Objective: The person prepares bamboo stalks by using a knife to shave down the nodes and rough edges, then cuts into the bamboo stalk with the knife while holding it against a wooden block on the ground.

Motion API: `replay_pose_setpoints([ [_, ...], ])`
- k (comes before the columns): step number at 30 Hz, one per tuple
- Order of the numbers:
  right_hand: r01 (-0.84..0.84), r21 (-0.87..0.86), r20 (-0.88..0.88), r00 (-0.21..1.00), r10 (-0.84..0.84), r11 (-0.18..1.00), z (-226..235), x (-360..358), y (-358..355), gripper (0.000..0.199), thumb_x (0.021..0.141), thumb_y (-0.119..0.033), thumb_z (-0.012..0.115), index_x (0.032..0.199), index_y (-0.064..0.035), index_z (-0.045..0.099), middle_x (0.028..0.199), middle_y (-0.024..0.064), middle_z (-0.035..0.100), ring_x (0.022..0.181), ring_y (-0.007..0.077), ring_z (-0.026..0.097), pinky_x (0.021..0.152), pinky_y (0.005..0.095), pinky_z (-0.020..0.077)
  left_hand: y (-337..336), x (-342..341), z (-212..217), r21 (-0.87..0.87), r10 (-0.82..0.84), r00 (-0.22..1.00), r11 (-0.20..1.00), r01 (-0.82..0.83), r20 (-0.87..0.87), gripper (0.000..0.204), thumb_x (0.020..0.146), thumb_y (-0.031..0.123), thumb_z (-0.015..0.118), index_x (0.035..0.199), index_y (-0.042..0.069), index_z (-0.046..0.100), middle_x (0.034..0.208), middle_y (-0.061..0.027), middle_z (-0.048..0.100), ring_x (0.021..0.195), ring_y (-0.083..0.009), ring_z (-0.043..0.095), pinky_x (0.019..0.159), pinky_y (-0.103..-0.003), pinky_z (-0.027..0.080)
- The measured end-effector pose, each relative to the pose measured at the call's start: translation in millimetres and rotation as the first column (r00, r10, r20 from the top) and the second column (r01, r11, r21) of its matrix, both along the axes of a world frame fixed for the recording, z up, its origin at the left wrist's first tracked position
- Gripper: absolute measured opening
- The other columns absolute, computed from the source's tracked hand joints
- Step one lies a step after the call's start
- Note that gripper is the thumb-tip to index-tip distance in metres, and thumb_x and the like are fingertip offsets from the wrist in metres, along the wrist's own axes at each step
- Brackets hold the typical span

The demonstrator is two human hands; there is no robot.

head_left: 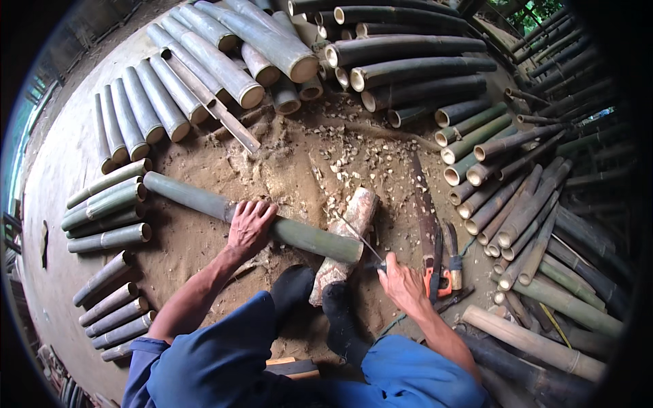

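My left hand (249,228) presses down on a long green bamboo pole (190,198) that lies across a wooden chopping block (348,231). My right hand (403,284) grips the handle of a thin-bladed knife (359,238), whose blade lies by the pole's cut end over the block. Both my feet in dark socks (340,313) rest against the near end of the block. Blue trousers cover my knees at the bottom of the view.
Cut bamboo sections lie stacked all round: grey-green ones at the back (224,61), short ones at the left (109,204), thinner ones at the right (517,204). A saw with an orange handle (435,272) and a long blade (423,197) lie to the right. Wood chips (347,156) litter the dirt.
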State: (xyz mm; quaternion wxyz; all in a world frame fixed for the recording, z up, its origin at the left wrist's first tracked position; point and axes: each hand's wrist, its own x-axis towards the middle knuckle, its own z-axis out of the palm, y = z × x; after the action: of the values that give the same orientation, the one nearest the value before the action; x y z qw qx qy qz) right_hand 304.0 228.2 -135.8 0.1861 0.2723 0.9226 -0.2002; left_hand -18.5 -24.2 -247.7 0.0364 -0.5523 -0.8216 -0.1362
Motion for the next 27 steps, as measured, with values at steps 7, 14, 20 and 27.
replay_pose_setpoints([
  [7,-0.097,-0.077,-0.486,0.873,0.048,0.992,44,-20,-19,0.032,0.102,-0.022,0.072,0.115,-0.0011,0.051,0.095,0.0272,0.071,0.083,0.0494,0.072,0.067,0.0572,0.0561,21,-27,30,-0.326,-0.134,0.956,0.920,0.219,0.261,0.053,0.065,0.037,0.089,0.103,0.008,0.065,0.103,-0.0130,0.070,0.104,-0.0327,0.070,0.092,-0.047,0.055],
  [14,-0.012,-0.056,-0.088,0.996,0.007,0.998,15,-4,-6,0.030,0.103,-0.022,0.069,0.113,-0.0017,0.050,0.087,0.0287,0.071,0.082,0.0521,0.071,0.068,0.0603,0.0543,19,-26,22,-0.348,-0.115,0.944,0.911,0.224,0.308,0.043,0.066,0.036,0.088,0.093,0.008,0.069,0.092,-0.0142,0.073,0.093,-0.0357,0.075,0.086,-0.049,0.057],
  [20,-0.129,-0.086,-0.532,0.844,0.064,0.988,23,-11,-15,0.028,0.102,-0.017,0.070,0.116,-0.0017,0.051,0.097,0.0272,0.072,0.082,0.0486,0.073,0.068,0.0558,0.0574,15,-19,18,-0.260,-0.095,0.967,0.953,0.156,0.235,0.041,0.069,0.032,0.085,0.099,0.010,0.067,0.098,-0.0116,0.071,0.102,-0.0312,0.071,0.092,-0.047,0.050],
  [27,0.010,-0.100,-0.134,0.991,-0.024,0.995,13,-10,-5,0.032,0.105,-0.026,0.065,0.118,-0.0023,0.047,0.083,0.0299,0.071,0.081,0.0547,0.070,0.068,0.0623,0.0546,13,-22,6,-0.235,-0.136,0.961,0.953,0.193,0.240,0.037,0.072,0.029,0.082,0.100,0.011,0.066,0.101,-0.0096,0.070,0.104,-0.0305,0.069,0.093,-0.047,0.048],
])
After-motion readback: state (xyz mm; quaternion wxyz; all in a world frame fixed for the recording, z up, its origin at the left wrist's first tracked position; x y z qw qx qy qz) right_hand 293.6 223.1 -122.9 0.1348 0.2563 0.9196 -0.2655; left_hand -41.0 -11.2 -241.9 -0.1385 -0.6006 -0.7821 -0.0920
